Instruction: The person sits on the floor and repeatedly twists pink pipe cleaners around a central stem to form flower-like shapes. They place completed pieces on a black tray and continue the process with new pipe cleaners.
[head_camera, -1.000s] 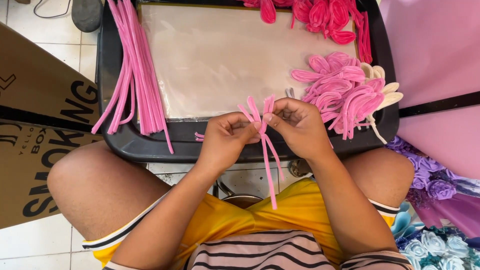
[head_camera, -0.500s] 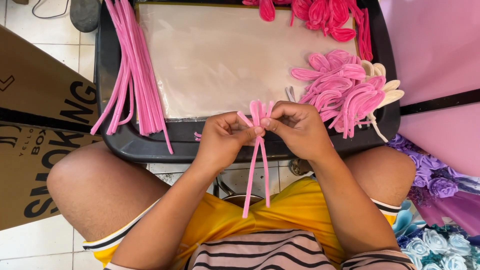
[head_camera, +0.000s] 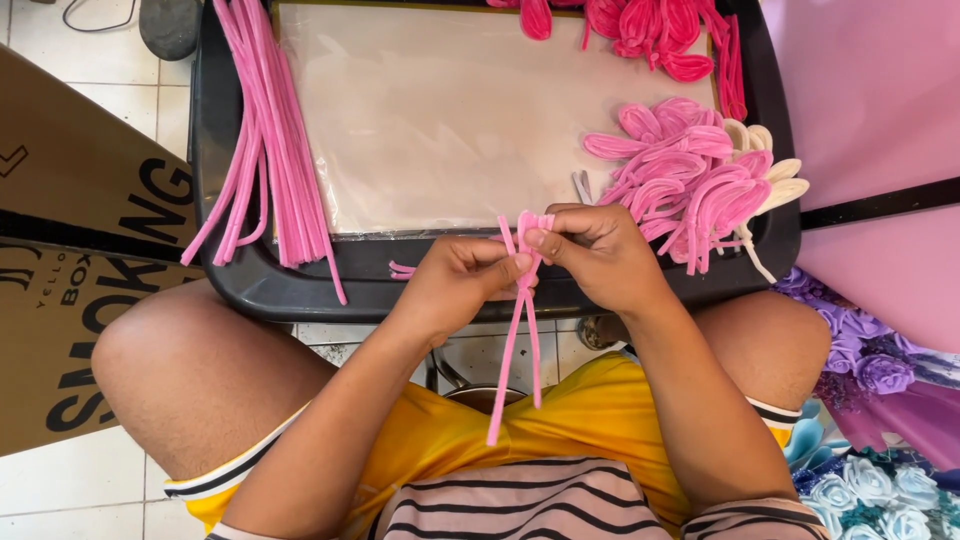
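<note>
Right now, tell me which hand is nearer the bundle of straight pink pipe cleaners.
Left. The left hand sits closer to the straight pink pipe cleaners; the right hand is farther, beside the shaped pile.

The middle of the bent pink pipe cleaner (head_camera: 522, 300) is swallowed by the fingertips of the left hand (head_camera: 460, 285) and right hand (head_camera: 600, 255), so the twist there cannot be made out. A short pink stub (head_camera: 400, 268) at the black tray's (head_camera: 300, 290) near rim is half hidden behind the left hand. The darker pink loops (head_camera: 650, 25) at the tray's far edge are cut off by the top of the picture. A metal object (head_camera: 470, 390) between the knees is mostly covered.
</note>
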